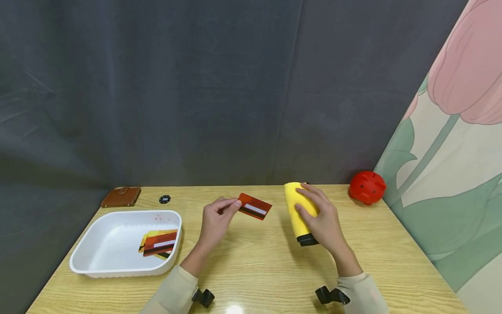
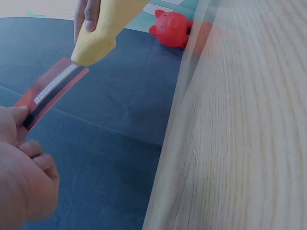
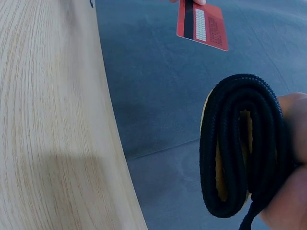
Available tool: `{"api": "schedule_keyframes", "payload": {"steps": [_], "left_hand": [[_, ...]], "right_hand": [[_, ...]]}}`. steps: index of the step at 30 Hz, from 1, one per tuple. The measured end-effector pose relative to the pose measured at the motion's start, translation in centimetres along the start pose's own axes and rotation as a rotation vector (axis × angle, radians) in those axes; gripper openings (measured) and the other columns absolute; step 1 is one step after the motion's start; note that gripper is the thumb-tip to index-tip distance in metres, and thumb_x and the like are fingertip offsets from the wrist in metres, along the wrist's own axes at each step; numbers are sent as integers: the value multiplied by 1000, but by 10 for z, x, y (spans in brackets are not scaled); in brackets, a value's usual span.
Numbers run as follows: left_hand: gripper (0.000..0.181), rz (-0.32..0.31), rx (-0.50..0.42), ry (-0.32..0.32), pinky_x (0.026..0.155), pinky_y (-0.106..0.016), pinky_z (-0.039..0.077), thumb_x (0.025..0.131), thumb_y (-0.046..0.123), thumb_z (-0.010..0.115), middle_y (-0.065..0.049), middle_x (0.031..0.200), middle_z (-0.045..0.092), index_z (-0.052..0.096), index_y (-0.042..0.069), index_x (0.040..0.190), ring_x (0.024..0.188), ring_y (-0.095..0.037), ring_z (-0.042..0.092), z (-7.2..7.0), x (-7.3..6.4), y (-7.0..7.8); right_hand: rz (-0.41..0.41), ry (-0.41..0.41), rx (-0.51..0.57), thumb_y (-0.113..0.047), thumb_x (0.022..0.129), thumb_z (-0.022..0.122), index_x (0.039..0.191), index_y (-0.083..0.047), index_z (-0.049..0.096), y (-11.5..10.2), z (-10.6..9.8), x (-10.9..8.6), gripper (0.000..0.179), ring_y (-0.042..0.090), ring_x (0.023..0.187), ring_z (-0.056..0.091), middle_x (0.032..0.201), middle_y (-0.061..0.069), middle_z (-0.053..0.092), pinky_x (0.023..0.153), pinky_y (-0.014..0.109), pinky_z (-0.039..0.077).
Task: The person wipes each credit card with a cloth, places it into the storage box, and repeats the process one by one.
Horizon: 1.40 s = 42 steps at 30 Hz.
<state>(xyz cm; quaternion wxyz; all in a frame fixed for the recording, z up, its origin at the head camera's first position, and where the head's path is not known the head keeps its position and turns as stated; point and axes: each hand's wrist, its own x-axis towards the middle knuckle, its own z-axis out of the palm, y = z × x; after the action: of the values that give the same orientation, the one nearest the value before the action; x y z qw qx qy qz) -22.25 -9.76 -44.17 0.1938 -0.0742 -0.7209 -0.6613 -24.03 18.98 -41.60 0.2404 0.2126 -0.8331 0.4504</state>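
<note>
Between thumb and fingers, my left hand (image 1: 215,221) pinches one end of a red card (image 1: 254,205) with a dark stripe and a white strip. The card is held up over the table, tilted. My right hand (image 1: 326,220) grips a rolled-up yellow cloth (image 1: 292,205) with black edging, its fingers curled over the far side. Seen end-on in the right wrist view, the cloth's black edge (image 3: 211,158) coils in several layers. In the left wrist view the card (image 2: 55,88) reaches close to the cloth's yellow end (image 2: 91,48).
A white tray (image 1: 106,272) stands at the left with several red and yellow cards (image 1: 160,242) inside. Behind it lie a brown wallet (image 1: 120,197) and a black chip (image 1: 164,199). A red piggy bank (image 1: 367,187) sits at the back right, near a dark curtain (image 1: 196,96).
</note>
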Motion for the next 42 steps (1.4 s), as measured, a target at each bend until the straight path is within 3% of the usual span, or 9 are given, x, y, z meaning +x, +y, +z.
{"api": "schedule_keyframes", "payload": {"steps": [2, 6, 10, 14, 20, 26, 33, 42], "left_hand": [[17, 8, 5, 23, 59, -17, 41, 94, 18, 78, -6, 84, 60, 82, 5, 104, 70, -8, 49, 0, 0, 0], [17, -13, -17, 53, 66, -17, 54, 95, 15, 76, -12, 101, 72, 81, 2, 104, 76, -7, 63, 0, 1, 2], [22, -39, -53, 41, 68, -21, 60, 97, 8, 72, -21, 102, 75, 73, 4, 119, 74, -8, 70, 1, 2, 3], [32, -38, -61, 30, 71, -24, 62, 96, 3, 71, -20, 99, 75, 64, 10, 127, 77, -9, 72, 2, 2, 2], [17, -28, -7, 8, 75, -24, 62, 96, 5, 72, -13, 103, 77, 75, 10, 112, 83, -9, 74, 3, 0, 2], [25, -52, 24, -70, 85, -21, 61, 96, 7, 72, -8, 112, 75, 76, 17, 119, 95, -10, 73, 6, -2, 1], [40, -79, 35, -102, 85, -20, 61, 92, 1, 74, -13, 114, 73, 71, 15, 129, 100, -15, 72, 10, -4, 0], [42, -78, 23, -134, 84, -20, 61, 91, -1, 75, -16, 117, 72, 69, 13, 131, 102, -23, 74, 21, -11, -2]], "right_hand": [[-2, -1, -1, 0, 89, 78, 128, -11, 72, 0, 0, 0, 41, 37, 136, 56, 144, 11, 62, 100, -1, 35], [-4, -5, 2, -1, 89, 78, 128, -11, 72, 1, 0, 0, 41, 38, 137, 55, 144, 11, 62, 102, -1, 34], [-4, -7, 4, -1, 89, 78, 128, -11, 72, 1, 0, 0, 40, 38, 137, 55, 145, 11, 62, 102, -1, 34], [1, -8, 2, -2, 89, 78, 128, -11, 72, 1, 1, 0, 41, 37, 137, 55, 144, 11, 62, 102, -1, 34], [0, -4, 4, -2, 89, 78, 128, -11, 72, 0, 1, 0, 41, 37, 137, 56, 144, 11, 63, 102, -1, 34], [-7, -9, 18, 0, 89, 78, 127, -11, 73, -3, 3, -1, 40, 36, 136, 56, 143, 11, 63, 102, -1, 35], [-19, -35, 18, 1, 87, 79, 127, -10, 73, -7, 11, -3, 42, 36, 137, 56, 143, 10, 63, 100, -1, 37], [-60, -95, 5, -1, 87, 80, 128, -11, 72, -15, 29, -10, 43, 34, 138, 56, 145, 8, 62, 106, 2, 34]]}}
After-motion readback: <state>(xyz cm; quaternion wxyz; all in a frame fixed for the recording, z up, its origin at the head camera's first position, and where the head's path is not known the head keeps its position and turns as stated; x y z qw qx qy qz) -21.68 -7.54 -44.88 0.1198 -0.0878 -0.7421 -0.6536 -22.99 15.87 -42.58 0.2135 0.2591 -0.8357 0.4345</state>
